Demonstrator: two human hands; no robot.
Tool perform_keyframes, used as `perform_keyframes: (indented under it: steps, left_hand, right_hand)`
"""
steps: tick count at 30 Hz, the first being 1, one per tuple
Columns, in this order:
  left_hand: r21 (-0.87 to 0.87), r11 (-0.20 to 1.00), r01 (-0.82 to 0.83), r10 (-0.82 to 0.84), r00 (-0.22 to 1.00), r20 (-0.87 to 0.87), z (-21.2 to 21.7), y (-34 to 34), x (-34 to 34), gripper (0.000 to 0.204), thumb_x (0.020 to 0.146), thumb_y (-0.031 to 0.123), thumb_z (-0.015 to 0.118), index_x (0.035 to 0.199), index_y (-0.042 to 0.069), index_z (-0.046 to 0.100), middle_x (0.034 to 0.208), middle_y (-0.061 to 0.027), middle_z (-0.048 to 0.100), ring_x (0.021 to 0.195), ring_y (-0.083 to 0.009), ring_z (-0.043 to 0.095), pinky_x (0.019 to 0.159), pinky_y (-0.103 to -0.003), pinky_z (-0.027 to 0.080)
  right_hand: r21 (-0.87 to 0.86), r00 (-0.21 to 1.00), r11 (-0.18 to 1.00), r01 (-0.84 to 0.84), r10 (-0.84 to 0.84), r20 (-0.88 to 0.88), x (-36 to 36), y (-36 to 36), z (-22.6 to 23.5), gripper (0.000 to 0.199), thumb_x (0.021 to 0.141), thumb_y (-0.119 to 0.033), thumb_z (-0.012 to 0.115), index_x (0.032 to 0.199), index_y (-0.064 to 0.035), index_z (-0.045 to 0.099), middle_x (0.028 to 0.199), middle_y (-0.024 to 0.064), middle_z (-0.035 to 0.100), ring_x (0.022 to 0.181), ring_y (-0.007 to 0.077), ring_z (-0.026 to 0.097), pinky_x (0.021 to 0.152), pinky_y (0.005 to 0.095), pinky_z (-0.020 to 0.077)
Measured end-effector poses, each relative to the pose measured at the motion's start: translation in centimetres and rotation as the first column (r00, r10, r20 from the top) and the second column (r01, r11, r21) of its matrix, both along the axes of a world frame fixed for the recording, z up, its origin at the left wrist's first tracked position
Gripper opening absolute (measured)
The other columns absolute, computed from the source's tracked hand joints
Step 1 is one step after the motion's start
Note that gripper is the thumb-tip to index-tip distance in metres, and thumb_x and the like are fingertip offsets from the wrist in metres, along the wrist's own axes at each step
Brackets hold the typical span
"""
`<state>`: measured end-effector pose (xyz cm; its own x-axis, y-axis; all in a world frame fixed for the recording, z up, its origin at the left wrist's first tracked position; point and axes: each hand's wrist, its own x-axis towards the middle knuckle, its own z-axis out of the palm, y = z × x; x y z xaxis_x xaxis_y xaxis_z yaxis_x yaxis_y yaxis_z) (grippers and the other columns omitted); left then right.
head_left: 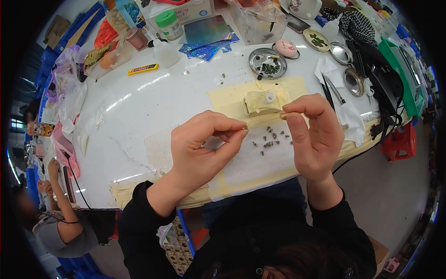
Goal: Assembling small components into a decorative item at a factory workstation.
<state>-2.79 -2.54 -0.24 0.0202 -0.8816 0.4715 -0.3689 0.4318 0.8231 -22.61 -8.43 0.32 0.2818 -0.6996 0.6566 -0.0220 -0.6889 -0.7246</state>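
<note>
Both hands raised over the near edge of the white bench (153, 100), black sleeves coming in from the bottom

Left hand (200, 149): grip pressed together, thumb and forefinger pinching a tiny brass-coloured piece (245, 126) at the tips; too small to tell what it is. Other fingers curled under

Right hand (313, 135): grip also pinched, thumb against forefinger, something thin and pale between the tips, cannot make out what. Its fingertips sit just beside the left-hand tips, small gap between the two

Below the hands, on the bench: scatter of small dark bits (269, 139) lying loose on the white surface, directly under the gap between the hands. Just behind them a folded yellowish tape block (260, 102) with a small white ring (270, 97) on top, sitting on a patch of the same pale yellow tape (232, 95). More of that tape runs along the near bench edge

Further back: round metal dish (267, 63) holding more dark bits, pink oval case (286, 48) just beside it, two more metal dishes to the right. Tweezers (335, 90) on white paper at right. Yellow utility knife (142, 69) at left, white squeeze bottle (163, 52) near it, green-lidded jar (168, 24) behind, stack of iridescent blue sheets (206, 35)

Another person (55, 218) sits at lower left, arm resting on the bench edge, well apart from the work
</note>
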Motion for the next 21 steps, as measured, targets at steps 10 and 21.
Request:
perform_keyframes:
  steps: [10, 21]
  left_hand:
    - [-0.077, 0.997, -0.016, 0.022, 0.997, 0.072, 0.2, 0.1, 0.2, 0.014, 0.074, -0.006, 0.075, 0.086, 0.0, 0.071, 0.078, -0.0081, 0.068, 0.065, -0.0127, 0.064, 0.059, -0.022, 0.051]
    - [0.008, 1.0, 0.005, -0.005, 0.999, 0.048, 0.2, 0.4, 0.2, 0.017, 0.075, -0.008, 0.073, 0.09, -0.002, 0.069, 0.084, -0.0089, 0.068, 0.073, -0.0122, 0.063, 0.066, -0.023, 0.049]
  right_hand:
    - [0.307, 0.927, 0.907, -0.289, 0.186, 0.324, 2.3, 1.6, -1.5, 0.015, 0.101, -0.01, 0.048, 0.105, 0.0043, 0.044, 0.09, 0.0118, 0.063, 0.084, 0.0168, 0.069, 0.076, 0.0282, 0.0586]
    - [0.271, 0.945, 0.931, -0.245, 0.167, 0.281, 2.1, 1.6, -1.9, 0.013, 0.1, -0.008, 0.049, 0.103, 0.0043, 0.046, 0.09, 0.0117, 0.063, 0.083, 0.0175, 0.07, 0.075, 0.0277, 0.0585]
